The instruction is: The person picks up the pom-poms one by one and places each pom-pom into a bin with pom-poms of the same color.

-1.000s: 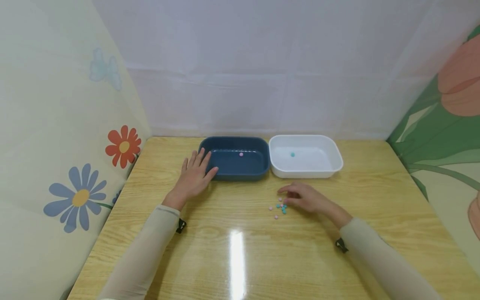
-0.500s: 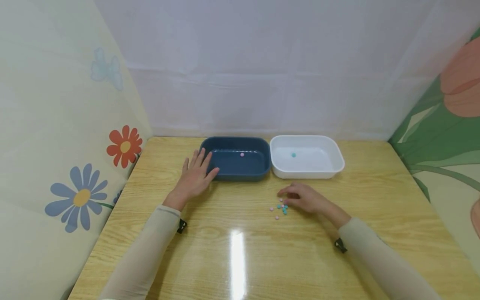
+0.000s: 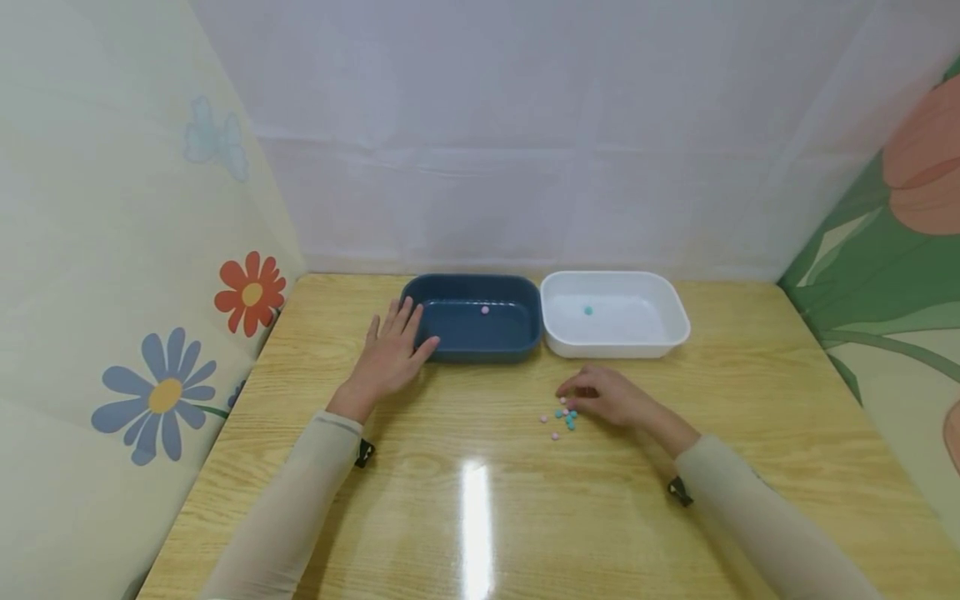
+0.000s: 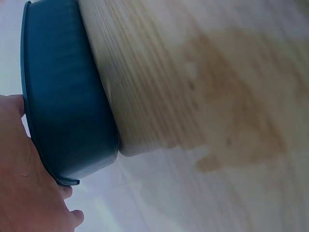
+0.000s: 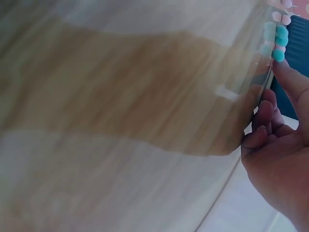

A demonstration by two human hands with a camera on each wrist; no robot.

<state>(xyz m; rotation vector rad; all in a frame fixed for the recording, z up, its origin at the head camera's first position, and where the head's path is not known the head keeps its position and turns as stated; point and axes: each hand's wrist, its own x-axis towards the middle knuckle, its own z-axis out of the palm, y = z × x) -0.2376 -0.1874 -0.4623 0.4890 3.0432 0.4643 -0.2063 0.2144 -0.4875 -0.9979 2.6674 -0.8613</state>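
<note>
In the head view my left hand (image 3: 386,360) rests with spread fingers on the left end of a dark blue rectangular dish (image 3: 480,350). The left wrist view shows fingers at the dish's rim (image 4: 27,72). My right hand (image 3: 611,395) is low over the table beside a cluster of small pink and teal balls (image 3: 571,421). A pink ball (image 3: 563,401) lies between its index finger and thumb, which stand apart. In the right wrist view the thumb tip is close to a teal ball (image 5: 278,55); whether they touch I cannot tell. The other fingers are bent near the tabletop.
A white dish (image 3: 615,348) adjoins the blue one on the right and holds a teal ball (image 3: 588,311). One pink ball (image 3: 485,310) lies inside the blue dish. Behind the wooden table (image 3: 420,500) hangs a pale cloth (image 3: 465,167).
My right index fingertip has come down slightly toward the nearest pink ball. The left hand stays on the blue dish, and the balls keep their places; the head view shifts a little.
</note>
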